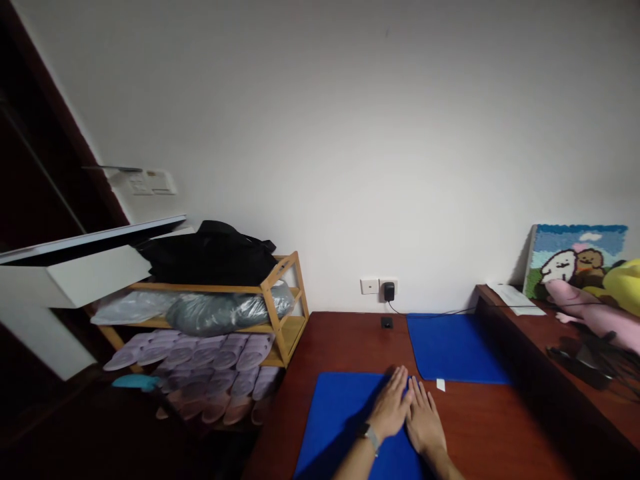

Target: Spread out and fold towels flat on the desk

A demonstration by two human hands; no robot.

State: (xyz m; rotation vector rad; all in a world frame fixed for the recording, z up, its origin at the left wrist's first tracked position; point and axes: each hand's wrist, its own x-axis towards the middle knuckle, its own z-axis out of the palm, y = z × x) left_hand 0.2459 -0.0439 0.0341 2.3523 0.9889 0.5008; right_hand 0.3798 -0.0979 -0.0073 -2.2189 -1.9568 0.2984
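My left hand (391, 407) and my right hand (425, 420) lie flat, side by side and touching, on the far right corner of a blue mat (340, 420) on a dark red-brown table (480, 433). Both hands have their fingers stretched out and hold nothing. A watch sits on my left wrist. A second blue mat (453, 347) lies just beyond the hands, toward the wall, with a small white tag (441, 385) at its near edge.
A wooden shoe rack (280, 313) with bags and several purple slippers stands at the left. A wall socket with a black plug (389, 291) is behind the table. At the right, a raised shelf (550, 333) carries a picture, papers, plush toys and cables.
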